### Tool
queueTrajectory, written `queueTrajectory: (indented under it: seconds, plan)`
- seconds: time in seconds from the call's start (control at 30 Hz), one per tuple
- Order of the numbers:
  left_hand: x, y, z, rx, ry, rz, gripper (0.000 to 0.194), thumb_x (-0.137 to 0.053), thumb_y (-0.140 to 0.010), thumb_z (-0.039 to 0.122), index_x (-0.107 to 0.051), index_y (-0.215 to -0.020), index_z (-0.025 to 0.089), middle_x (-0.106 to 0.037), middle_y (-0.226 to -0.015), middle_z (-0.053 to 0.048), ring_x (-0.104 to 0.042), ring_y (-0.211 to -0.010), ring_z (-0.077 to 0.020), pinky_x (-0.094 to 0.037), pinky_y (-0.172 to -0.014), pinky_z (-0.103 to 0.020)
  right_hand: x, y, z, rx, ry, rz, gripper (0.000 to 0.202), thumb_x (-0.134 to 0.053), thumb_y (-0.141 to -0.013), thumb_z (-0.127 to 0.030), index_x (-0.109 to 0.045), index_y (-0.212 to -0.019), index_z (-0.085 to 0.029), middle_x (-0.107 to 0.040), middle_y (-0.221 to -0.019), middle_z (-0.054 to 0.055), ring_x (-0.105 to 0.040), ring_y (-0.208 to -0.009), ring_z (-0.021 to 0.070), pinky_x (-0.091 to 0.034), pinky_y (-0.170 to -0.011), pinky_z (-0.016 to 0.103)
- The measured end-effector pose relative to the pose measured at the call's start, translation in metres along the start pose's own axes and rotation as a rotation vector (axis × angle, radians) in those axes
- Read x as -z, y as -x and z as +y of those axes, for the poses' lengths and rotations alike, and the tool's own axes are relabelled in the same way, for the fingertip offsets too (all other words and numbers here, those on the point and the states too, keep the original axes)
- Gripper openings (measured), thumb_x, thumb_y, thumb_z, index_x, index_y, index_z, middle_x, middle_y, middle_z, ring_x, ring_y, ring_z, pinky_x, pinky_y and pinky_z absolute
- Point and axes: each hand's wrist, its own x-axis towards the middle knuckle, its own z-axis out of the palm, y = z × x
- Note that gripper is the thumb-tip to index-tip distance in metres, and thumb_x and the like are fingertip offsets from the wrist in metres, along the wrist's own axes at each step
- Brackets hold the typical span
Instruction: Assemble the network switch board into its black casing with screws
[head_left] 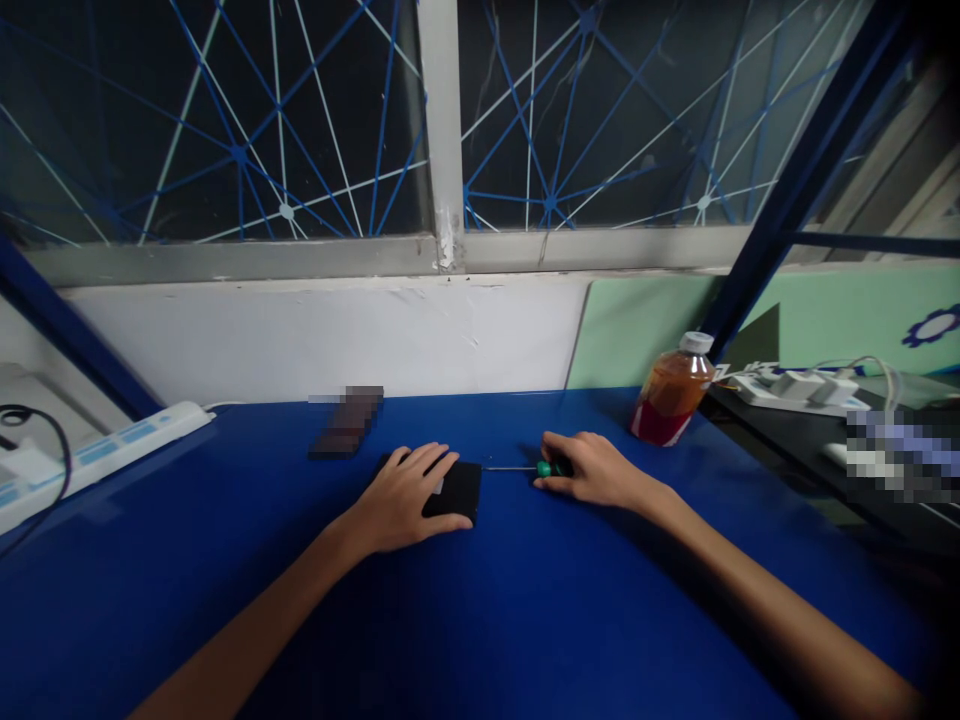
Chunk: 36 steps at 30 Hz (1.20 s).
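My left hand (411,497) lies over a thin black rectangular case (459,494) on the blue table. Its fingers reach across the top toward the far edge and the thumb rests along the near edge, so the hand holds the case down and hides its left part. My right hand (589,468) is closed around the green and black handle of a screwdriver (543,469). The screwdriver lies level, pointing left. Its thin metal shaft ends at the case's right edge; whether the tip sits in a screw is too small to tell.
A dark blurred-out slab (347,425) lies beyond my left hand. Behind my right hand stands a capped bottle (673,392) of orange-brown drink. White power strips lie at left (112,460) and right (802,392). Blue posts flank the blue tabletop (525,620), with a wall behind.
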Motion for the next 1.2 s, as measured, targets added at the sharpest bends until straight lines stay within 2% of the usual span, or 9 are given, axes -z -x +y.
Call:
queueTrajectory:
  seconds: [0.13,0.23,0.33,0.47,0.57,0.77,0.93,1.07,1.2]
  plan:
    - [0.0017,-0.0007,0.0013,0.02,0.003,-0.037,0.081,-0.04,-0.083,0.073,-0.035,-0.143,0.018,-0.04,-0.146,-0.015,-0.036,-0.134,-0.0374,-0.03,-0.106,-0.057,0.0008,0.0004,-0.0048,0.005,-0.014,-0.017,0.027,-0.064,-0.08,-0.047,-0.056,-0.086,-0.021,-0.059,-0.063,-0.002,-0.05,-0.055,0.013,-0.024,-0.053,0.025]
    - [0.0029,-0.0014,0.0022,0.04,0.007,-0.062,0.083,-0.04,-0.083,0.074,-0.034,-0.144,0.018,-0.038,-0.147,-0.015,-0.034,-0.135,-0.0371,-0.029,-0.106,-0.057,0.0014,0.0003,-0.0061,0.028,-0.036,-0.038,0.033,-0.049,-0.089,-0.051,-0.06,-0.084,-0.02,-0.06,-0.063,0.0,-0.051,-0.056,0.0133,-0.025,-0.054,0.027]
    - [0.0028,-0.0014,0.002,0.038,0.018,-0.053,0.082,-0.041,-0.082,0.073,-0.035,-0.143,0.019,-0.039,-0.147,-0.015,-0.035,-0.134,-0.0379,-0.029,-0.106,-0.058,0.0001,-0.0003,-0.0025,0.048,-0.043,-0.038,0.039,-0.04,-0.094,-0.048,-0.061,-0.078,-0.019,-0.063,-0.068,0.003,-0.053,-0.06,0.0141,-0.027,-0.056,0.028]
    - [0.0017,-0.0008,0.0011,0.027,0.017,-0.033,0.081,-0.041,-0.083,0.072,-0.036,-0.143,0.019,-0.04,-0.146,-0.015,-0.037,-0.132,-0.0391,-0.03,-0.104,-0.059,-0.0027,-0.0009,0.0032,0.044,-0.031,-0.016,0.037,-0.054,-0.085,-0.055,-0.058,-0.077,-0.019,-0.064,-0.075,0.004,-0.054,-0.067,0.0158,-0.028,-0.058,0.027]
    - [0.0012,-0.0005,0.0009,0.023,0.013,-0.03,0.081,-0.042,-0.083,0.072,-0.037,-0.143,0.018,-0.041,-0.145,-0.016,-0.038,-0.131,-0.0399,-0.031,-0.104,-0.06,-0.0034,-0.0006,0.0015,0.012,-0.039,-0.023,0.033,-0.064,-0.078,-0.052,-0.054,-0.078,-0.02,-0.061,-0.073,0.001,-0.052,-0.063,0.014,-0.027,-0.056,0.026]
    - [-0.001,-0.0003,-0.0002,0.015,0.02,-0.002,0.08,-0.044,-0.082,0.072,-0.036,-0.143,0.02,-0.042,-0.145,-0.016,-0.039,-0.131,-0.0388,-0.031,-0.104,-0.059,-0.0013,0.0006,-0.006,-0.027,-0.071,-0.047,0.026,-0.064,-0.079,-0.045,-0.055,-0.084,-0.021,-0.058,-0.063,-0.003,-0.049,-0.056,0.0122,-0.025,-0.054,0.025]
    - [-0.0003,-0.0005,0.0,0.024,0.018,-0.024,0.081,-0.042,-0.083,0.072,-0.035,-0.143,0.019,-0.041,-0.145,-0.016,-0.037,-0.133,-0.0385,-0.029,-0.105,-0.06,0.0009,0.001,-0.0015,0.012,-0.077,-0.039,0.028,-0.049,-0.089,-0.044,-0.06,-0.078,-0.02,-0.063,-0.074,0.002,-0.053,-0.063,0.0138,-0.028,-0.057,0.027]
    - [0.0016,-0.0009,0.0011,0.029,0.018,-0.038,0.081,-0.041,-0.083,0.073,-0.036,-0.143,0.018,-0.04,-0.146,-0.016,-0.036,-0.133,-0.0386,-0.029,-0.105,-0.06,-0.0001,0.0003,0.0031,0.028,-0.085,-0.001,0.024,-0.059,-0.083,-0.044,-0.059,-0.082,-0.02,-0.063,-0.081,0.002,-0.052,-0.068,0.0144,-0.031,-0.06,0.026]
    - [0.0025,-0.0011,0.0018,0.037,0.018,-0.053,0.082,-0.04,-0.083,0.074,-0.035,-0.143,0.019,-0.038,-0.147,-0.015,-0.034,-0.135,-0.0377,-0.028,-0.106,-0.06,-0.0026,-0.0003,0.0026,0.001,-0.107,-0.006,0.023,-0.064,-0.08,-0.041,-0.053,-0.086,-0.021,-0.061,-0.072,-0.002,-0.051,-0.062,0.013,-0.03,-0.058,0.025]
